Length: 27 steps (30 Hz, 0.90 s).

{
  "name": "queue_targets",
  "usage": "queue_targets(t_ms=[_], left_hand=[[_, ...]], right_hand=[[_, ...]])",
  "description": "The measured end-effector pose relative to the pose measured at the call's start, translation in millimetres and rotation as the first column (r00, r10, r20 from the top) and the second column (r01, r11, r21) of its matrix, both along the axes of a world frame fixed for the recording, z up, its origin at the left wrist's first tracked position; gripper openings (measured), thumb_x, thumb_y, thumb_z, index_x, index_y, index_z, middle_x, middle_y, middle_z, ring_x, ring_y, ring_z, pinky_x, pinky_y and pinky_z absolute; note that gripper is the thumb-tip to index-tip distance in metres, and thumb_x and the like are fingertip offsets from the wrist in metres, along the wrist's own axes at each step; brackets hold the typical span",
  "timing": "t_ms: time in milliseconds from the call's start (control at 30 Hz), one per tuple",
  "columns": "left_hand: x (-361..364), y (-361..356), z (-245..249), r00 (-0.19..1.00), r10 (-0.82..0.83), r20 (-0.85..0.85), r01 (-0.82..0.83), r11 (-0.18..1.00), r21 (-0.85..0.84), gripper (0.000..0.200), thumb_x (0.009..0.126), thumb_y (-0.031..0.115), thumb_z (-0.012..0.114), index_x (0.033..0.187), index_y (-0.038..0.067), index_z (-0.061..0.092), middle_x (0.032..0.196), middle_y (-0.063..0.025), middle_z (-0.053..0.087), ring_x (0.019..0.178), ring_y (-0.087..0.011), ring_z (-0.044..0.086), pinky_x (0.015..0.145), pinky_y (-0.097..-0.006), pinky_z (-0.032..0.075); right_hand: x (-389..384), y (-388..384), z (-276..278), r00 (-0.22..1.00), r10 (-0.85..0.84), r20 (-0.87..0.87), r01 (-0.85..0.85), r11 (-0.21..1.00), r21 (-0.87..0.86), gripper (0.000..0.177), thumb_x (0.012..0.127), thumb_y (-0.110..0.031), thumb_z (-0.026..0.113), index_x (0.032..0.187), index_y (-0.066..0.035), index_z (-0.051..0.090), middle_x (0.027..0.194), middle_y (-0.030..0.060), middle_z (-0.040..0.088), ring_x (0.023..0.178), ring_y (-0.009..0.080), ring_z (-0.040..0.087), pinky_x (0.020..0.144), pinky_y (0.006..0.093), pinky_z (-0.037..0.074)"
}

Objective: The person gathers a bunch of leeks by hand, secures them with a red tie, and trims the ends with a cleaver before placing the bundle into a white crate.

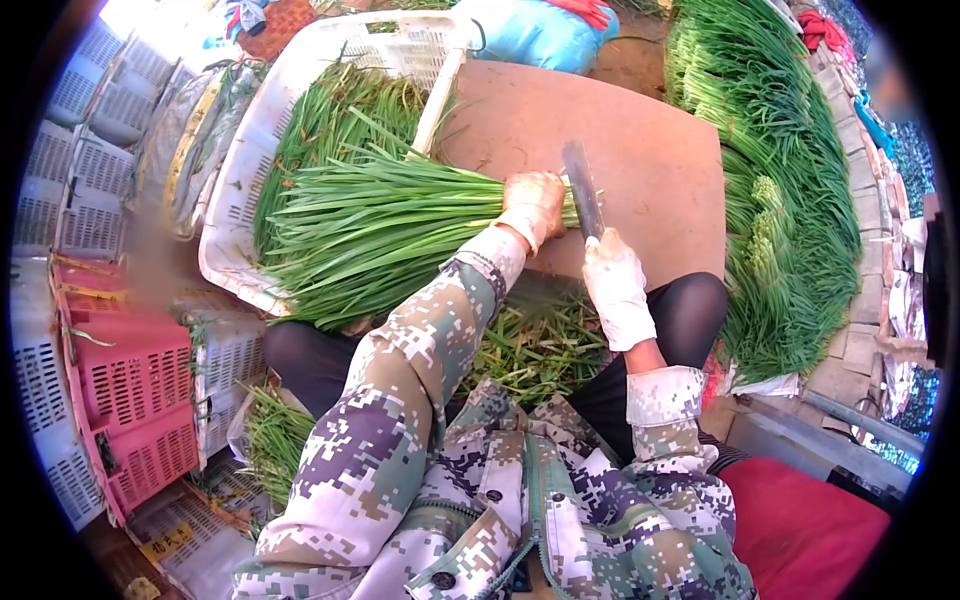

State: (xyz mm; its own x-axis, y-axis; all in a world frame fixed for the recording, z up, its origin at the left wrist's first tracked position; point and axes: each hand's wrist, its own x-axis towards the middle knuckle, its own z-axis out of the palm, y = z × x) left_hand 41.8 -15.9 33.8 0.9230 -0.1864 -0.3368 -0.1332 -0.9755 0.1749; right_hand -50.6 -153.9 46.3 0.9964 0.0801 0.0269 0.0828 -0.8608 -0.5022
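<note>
My left hand (533, 209), in a pale glove, is closed around a thick bunch of garlic chives (385, 205). Their long green leaves fan out leftward over a white crate, and the cut-end side points right, onto a brown board (640, 140). In my gloved right hand (614, 285) is the handle of a knife (582, 190). Its broad dark blade points away from me, close beside the stem ends and my left hand. The blade overlaps the board in this view.
The white crate (235, 215) holds more greens. Chive trimmings (535, 345) lie between my legs. A long heap of chives (790, 190) lines the right side. Pink (135, 385) and white crates stand left; a blue bag (545, 35) sits behind the board.
</note>
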Motion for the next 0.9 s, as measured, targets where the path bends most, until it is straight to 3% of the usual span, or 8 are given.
queue_targets(t_ms=[133, 200, 233, 267, 400, 467, 633, 900], left_hand=[[3.4, 4.7, -6.1, 0.999, -0.044, 0.012, 0.044, 0.999, 0.027, 0.061, 0.056, 0.037, 0.084, 0.102, 0.003, 0.064, 0.096, -0.0131, 0.069, 0.092, -0.0262, 0.067, 0.079, -0.0366, 0.055], [6.0, 17.3, -4.8, 0.989, -0.148, 0.005, 0.148, 0.986, -0.075, 0.081, 0.052, 0.042, 0.086, 0.112, -0.001, 0.054, 0.101, -0.0166, 0.067, 0.096, -0.0294, 0.066, 0.081, -0.0383, 0.053], [7.1, 23.4, -2.7, 0.984, -0.177, -0.024, 0.175, 0.980, -0.093, 0.095, 0.049, 0.046, 0.087, 0.118, -0.003, 0.045, 0.105, -0.0191, 0.065, 0.100, -0.0315, 0.064, 0.083, -0.0392, 0.052], [5.1, 28.7, -1.6, 0.987, -0.158, 0.004, 0.158, 0.984, -0.081, 0.095, 0.049, 0.046, 0.088, 0.119, -0.003, 0.045, 0.107, -0.0195, 0.064, 0.102, -0.0313, 0.063, 0.084, -0.0389, 0.052], [3.1, 28.8, 8.0, 0.991, -0.119, -0.063, 0.118, 0.993, -0.027, 0.090, 0.050, 0.046, 0.087, 0.116, -0.002, 0.051, 0.107, -0.0176, 0.065, 0.101, -0.0297, 0.064, 0.083, -0.0386, 0.052], [1.5, 26.4, 8.9, 0.989, -0.113, -0.096, 0.113, 0.994, -0.008, 0.085, 0.050, 0.046, 0.087, 0.113, -0.001, 0.054, 0.106, -0.0166, 0.066, 0.100, -0.0290, 0.064, 0.083, -0.0385, 0.052], [-2.0, 25.6, 8.3, 0.996, -0.075, -0.049, 0.074, 0.997, -0.026, 0.070, 0.052, 0.044, 0.087, 0.104, 0.004, 0.063, 0.102, -0.0138, 0.068, 0.097, -0.0279, 0.066, 0.082, -0.0376, 0.053], [-1.1, 21.8, 9.0, 0.996, -0.068, -0.064, 0.068, 0.998, -0.003, 0.064, 0.055, 0.040, 0.084, 0.105, 0.007, 0.065, 0.103, -0.0115, 0.069, 0.097, -0.0255, 0.066, 0.082, -0.0368, 0.053]], right_hand=[[-0.8, -0.4, 2.4, 0.996, 0.070, 0.052, -0.069, 0.997, -0.036, 0.018, 0.092, -0.016, 0.047, 0.081, -0.002, 0.052, 0.071, 0.0176, 0.058, 0.071, 0.0380, 0.059, 0.063, 0.0442, 0.049], [0.7, 0.0, 0.6, 0.988, 0.119, 0.095, -0.112, 0.991, -0.071, 0.018, 0.092, -0.015, 0.047, 0.081, -0.002, 0.052, 0.071, 0.0173, 0.057, 0.071, 0.0378, 0.059, 0.062, 0.0432, 0.049], [0.8, 1.7, -1.4, 0.999, 0.037, 0.037, -0.036, 0.998, -0.044, 0.018, 0.092, -0.015, 0.047, 0.080, -0.002, 0.054, 0.071, 0.0173, 0.057, 0.072, 0.0378, 0.059, 0.063, 0.0434, 0.049], [-0.4, 3.1, -3.1, 0.999, -0.042, -0.024, 0.042, 0.999, -0.024, 0.019, 0.092, -0.015, 0.047, 0.080, -0.003, 0.055, 0.071, 0.0173, 0.057, 0.073, 0.0378, 0.060, 0.063, 0.0436, 0.049], [-1.5, 0.0, 1.6, 0.994, 0.088, 0.065, -0.083, 0.993, -0.087, 0.020, 0.092, -0.018, 0.049, 0.082, -0.002, 0.057, 0.073, 0.0200, 0.060, 0.074, 0.0398, 0.061, 0.065, 0.0457, 0.049], [4.1, -2.1, -2.7, 0.994, -0.080, -0.073, 0.082, 0.996, 0.031, 0.024, 0.092, -0.023, 0.049, 0.085, -0.001, 0.058, 0.077, 0.0231, 0.062, 0.076, 0.0419, 0.061, 0.066, 0.0476, 0.048], [3.5, -5.1, -1.8, 0.994, -0.085, -0.065, 0.092, 0.990, 0.110, 0.026, 0.092, -0.025, 0.050, 0.089, 0.001, 0.054, 0.076, 0.0249, 0.062, 0.075, 0.0428, 0.061, 0.066, 0.0485, 0.048], [1.8, -3.1, -18.9, 0.999, -0.029, -0.019, 0.029, 0.999, 0.024, 0.028, 0.094, -0.025, 0.047, 0.090, 0.001, 0.057, 0.077, 0.0234, 0.062, 0.075, 0.0415, 0.061, 0.065, 0.0473, 0.049]])
